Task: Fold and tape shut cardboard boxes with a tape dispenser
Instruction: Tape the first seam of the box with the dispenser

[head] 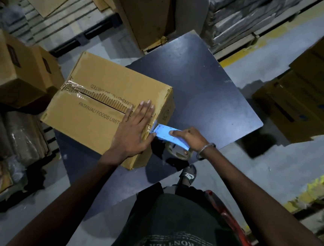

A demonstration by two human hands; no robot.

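While the cardboard box (103, 110) lies on the dark counter (209, 91) with its flaps folded down, the left hand (135, 129) presses flat on the near right end of its top, fingers straight and together, holding nothing. The right hand (190, 138) is curled around the blue tape dispenser (170, 136), so this grip is closed on the tool. The dispenser sits just beside the right edge of the box, at the end of the middle seam, with its front end touching or almost touching the corner under the left thumb. A short piece of tape (153, 125) seems to bridge from the dispenser to the box edge.

The seam runs along the long axis of the box, from the dispenser side away to the far left end, where older crinkled tape (100, 96) already lies. The box is therefore to the left of the dispenser. I judge that the coming move turns on this line: the dispenser must stay on the seam, while the left hand, which is nearer to the box, keeps the flaps down.
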